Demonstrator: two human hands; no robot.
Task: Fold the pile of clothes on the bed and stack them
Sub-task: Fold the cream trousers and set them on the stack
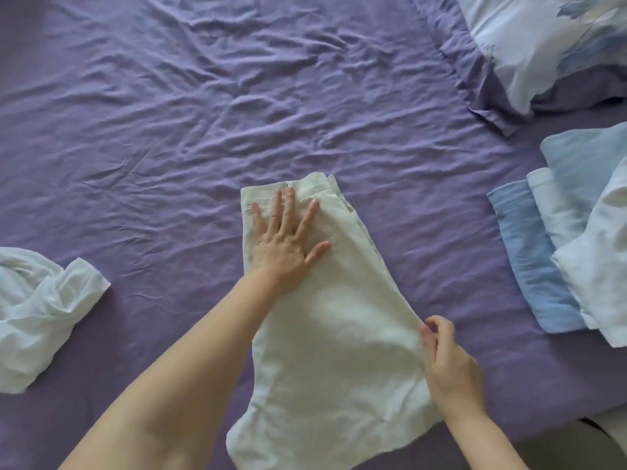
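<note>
While hands work shorts (325, 317): crumpled white garment (37, 317) left, folded stack (570, 252) right.

Setting: a bedroom in a home, as we read it. We note a bed (203, 113) under a creased purple sheet; a pillow (543, 45) in a blue-and-white floral case at the far right corner; folded clothes (543, 249) and a crumpled white garment (37, 317) lying on the sheet.
</note>
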